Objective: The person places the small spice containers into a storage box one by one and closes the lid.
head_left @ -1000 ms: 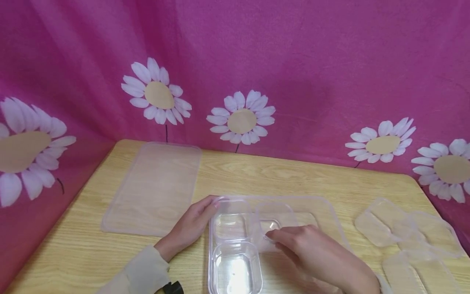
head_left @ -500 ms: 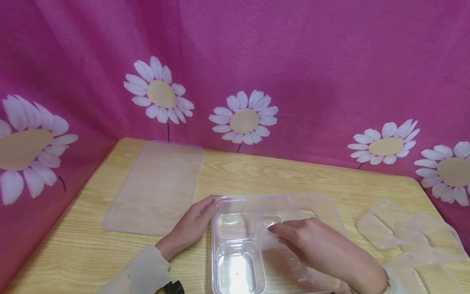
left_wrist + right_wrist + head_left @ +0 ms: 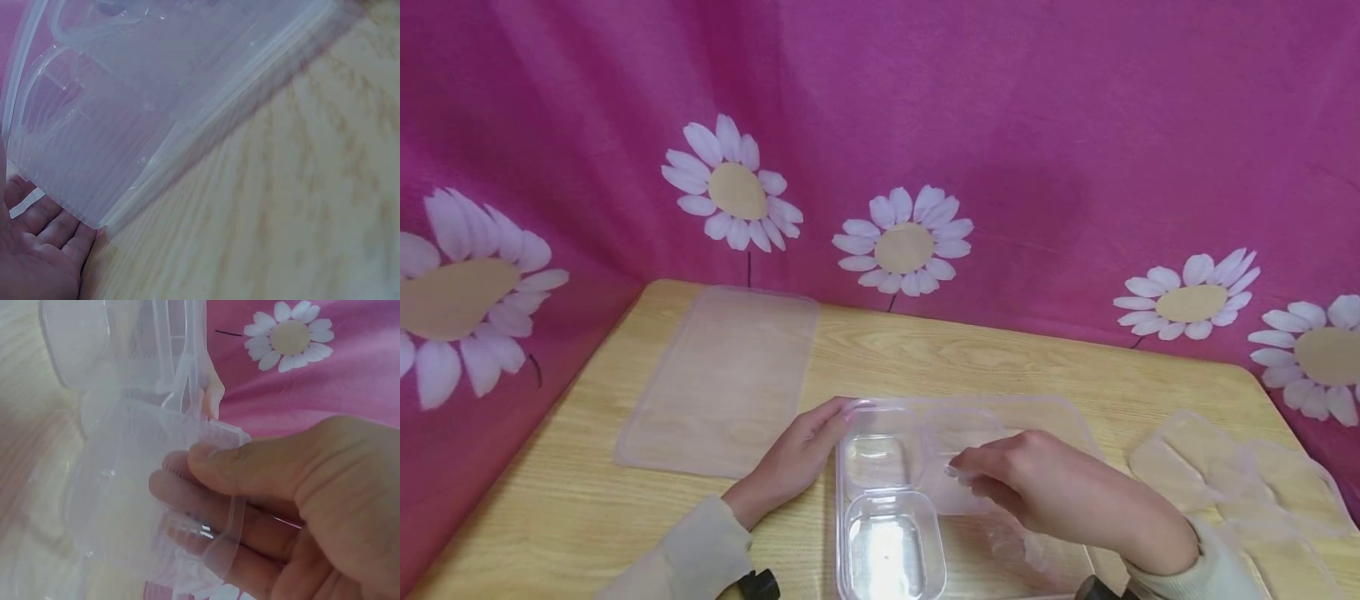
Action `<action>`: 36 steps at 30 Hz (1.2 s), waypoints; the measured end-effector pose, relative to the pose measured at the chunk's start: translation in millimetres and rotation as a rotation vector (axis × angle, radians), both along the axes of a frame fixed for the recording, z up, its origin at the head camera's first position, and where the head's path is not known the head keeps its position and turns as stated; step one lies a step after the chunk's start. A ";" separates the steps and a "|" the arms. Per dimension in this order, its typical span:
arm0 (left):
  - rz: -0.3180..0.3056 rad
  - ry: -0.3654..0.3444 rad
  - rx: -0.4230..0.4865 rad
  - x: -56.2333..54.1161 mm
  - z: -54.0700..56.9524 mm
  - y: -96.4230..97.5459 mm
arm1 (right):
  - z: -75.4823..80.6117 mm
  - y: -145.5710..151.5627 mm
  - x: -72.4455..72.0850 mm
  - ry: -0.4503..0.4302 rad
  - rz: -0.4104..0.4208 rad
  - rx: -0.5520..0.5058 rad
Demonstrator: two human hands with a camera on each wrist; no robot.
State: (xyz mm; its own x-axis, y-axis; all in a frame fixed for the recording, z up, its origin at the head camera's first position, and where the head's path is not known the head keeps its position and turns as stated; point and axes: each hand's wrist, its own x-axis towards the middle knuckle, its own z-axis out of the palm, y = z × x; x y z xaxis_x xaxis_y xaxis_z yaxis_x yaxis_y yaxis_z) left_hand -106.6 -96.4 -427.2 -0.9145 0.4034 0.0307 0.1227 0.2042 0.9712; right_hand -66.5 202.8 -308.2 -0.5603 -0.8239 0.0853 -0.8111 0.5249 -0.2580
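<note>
In the head view, a large clear plastic box (image 3: pixel 1052 410) lies at the table's near middle. Two small clear containers, a farther one (image 3: pixel 880 467) and a nearer one (image 3: pixel 892 546), sit in its left side. My left hand (image 3: pixel 793 458) grips the box's far left corner; in the left wrist view its fingers (image 3: pixel 56 225) bend around that corner. My right hand (image 3: pixel 1060 496) pinches the wall of another small clear container (image 3: pixel 119 487) over the box. Its thumb lies on one side, and its fingers show through the clear wall. Reflections blur this container's outline in the head view.
A large translucent lid (image 3: pixel 722 383) lies flat on the table (image 3: pixel 550 500), left of the box. Several small translucent lids (image 3: pixel 1195 458) overlap at the right. A pink curtain (image 3: pixel 1037 125) with daisies hangs behind the table and along its left side.
My right hand has risen slightly away from me while keeping its pinch on the small container. The left hand stays on the box's corner. The head view has shifted a little.
</note>
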 end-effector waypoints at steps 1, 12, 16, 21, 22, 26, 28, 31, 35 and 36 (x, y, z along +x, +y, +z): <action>0.007 0.001 -0.004 -0.3 -0.1 0.2 | 3.0 0.1 -1.7 -0.028 -0.001 0.015; -0.003 0.000 0.009 -0.2 -3.1 3.3 | -0.3 -7.4 -15.3 -0.125 0.059 0.004; 0.006 0.009 -0.001 0.0 -1.6 2.7 | -7.9 -9.9 -16.4 -0.115 0.039 0.000; 0.008 0.005 -0.006 0.7 0.5 0.6 | -10.2 -13.1 -18.3 -0.120 0.027 0.019; 0.008 0.006 -0.004 0.7 0.5 -0.3 | -10.2 -14.1 -19.5 -0.114 0.036 0.020; 0.008 -0.002 0.010 0.4 -0.4 -2.4 | -9.7 -17.9 -24.7 -0.148 0.054 0.067; 0.010 -0.005 0.013 0.4 -1.2 -2.5 | -10.1 -19.5 -27.1 -0.203 0.039 0.120; 0.004 -0.003 0.022 0.4 -2.1 -2.2 | -13.0 -21.8 -29.0 -0.267 -0.004 0.199; -0.011 0.015 0.021 -0.1 -1.8 -2.5 | -21.5 -23.8 -28.9 -0.239 -0.012 0.208; -0.011 0.020 0.014 -0.1 -1.2 -3.0 | -24.1 -24.5 -29.0 -0.224 -0.006 0.195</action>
